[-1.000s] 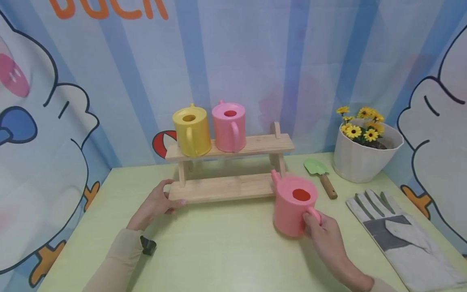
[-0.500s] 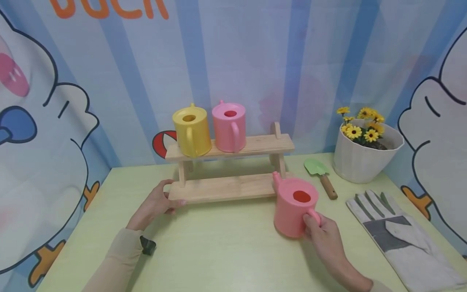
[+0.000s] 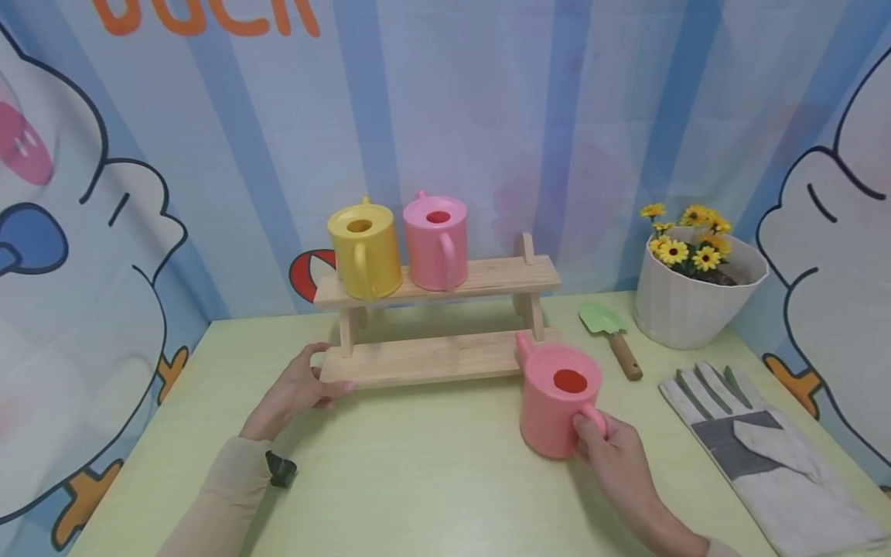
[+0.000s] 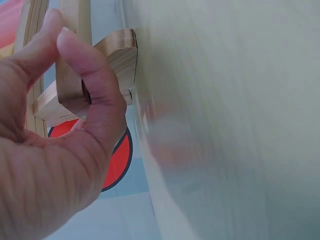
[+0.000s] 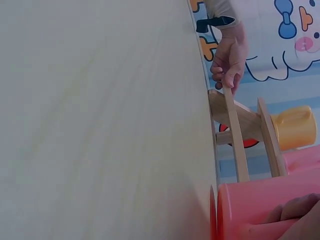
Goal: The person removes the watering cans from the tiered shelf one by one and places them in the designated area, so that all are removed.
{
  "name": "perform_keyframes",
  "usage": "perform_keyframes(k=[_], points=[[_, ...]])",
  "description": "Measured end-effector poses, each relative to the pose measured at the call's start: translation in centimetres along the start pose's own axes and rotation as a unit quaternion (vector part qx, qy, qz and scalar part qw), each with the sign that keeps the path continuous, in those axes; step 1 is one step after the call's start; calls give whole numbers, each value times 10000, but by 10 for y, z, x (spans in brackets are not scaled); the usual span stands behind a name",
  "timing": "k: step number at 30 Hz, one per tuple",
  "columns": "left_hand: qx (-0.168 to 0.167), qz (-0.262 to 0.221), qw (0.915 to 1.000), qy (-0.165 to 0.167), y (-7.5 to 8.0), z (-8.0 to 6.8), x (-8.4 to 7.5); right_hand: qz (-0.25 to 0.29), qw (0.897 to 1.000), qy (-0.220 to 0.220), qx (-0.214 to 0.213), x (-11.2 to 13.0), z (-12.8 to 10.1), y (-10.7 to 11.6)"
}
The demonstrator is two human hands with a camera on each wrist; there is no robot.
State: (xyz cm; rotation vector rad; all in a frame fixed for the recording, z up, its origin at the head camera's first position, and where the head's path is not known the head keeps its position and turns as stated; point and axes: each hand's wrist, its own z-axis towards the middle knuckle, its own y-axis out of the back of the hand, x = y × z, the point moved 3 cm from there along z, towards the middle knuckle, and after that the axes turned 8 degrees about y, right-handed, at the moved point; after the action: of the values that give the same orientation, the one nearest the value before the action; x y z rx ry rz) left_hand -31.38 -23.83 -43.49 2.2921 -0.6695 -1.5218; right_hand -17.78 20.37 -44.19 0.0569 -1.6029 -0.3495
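Hands: right hand [image 3: 616,456] has fingers curled round the handle [image 3: 593,420] of the salmon-pink watering can [image 3: 553,414], upright before the right end of the wooden rack [image 3: 431,360]; left hand [image 3: 302,379] grips the rack's lower-left end. Top shelf [image 3: 497,275]: 1 yellow can [image 3: 346,255], 1 pink can [image 3: 426,255], contents can't tell. White pot [image 3: 678,317]: soil [image 3: 725,278], yellow flowers [image 3: 673,251].

A cartoon-printed backdrop [image 3: 473,116], trowel [image 3: 617,342] and white flowerpot [image 3: 682,309] suggest a staged tabletop gardening set.
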Motion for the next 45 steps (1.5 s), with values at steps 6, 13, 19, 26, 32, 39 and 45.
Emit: perform_keyframes(k=[6,13,19,26,32,39,45], points=[[19,-1,10000,-65,1,0,1,-126,9998,-136,78,0,-3,-1],[14,-51,9999,-118,0,-3,0,-295,9992,-210,148,-3,-4,-2],[22,-17,9999,-109,0,-4,-2,-357,9990,-237,118,-3,-6,-2],[47,7,10000,-79,0,-1,0,-471,9985,-251,136,-4,-7,-1],[95,-93,9999,-98,0,-1,1,-465,9985,-259,114,-5,-7,-1],[67,-63,9999,-88,0,-1,2,-499,9982,-292,128,-5,-8,0],[83,-39,9999,-91,0,0,2,-759,9961,-426,141,-3,-8,2]])
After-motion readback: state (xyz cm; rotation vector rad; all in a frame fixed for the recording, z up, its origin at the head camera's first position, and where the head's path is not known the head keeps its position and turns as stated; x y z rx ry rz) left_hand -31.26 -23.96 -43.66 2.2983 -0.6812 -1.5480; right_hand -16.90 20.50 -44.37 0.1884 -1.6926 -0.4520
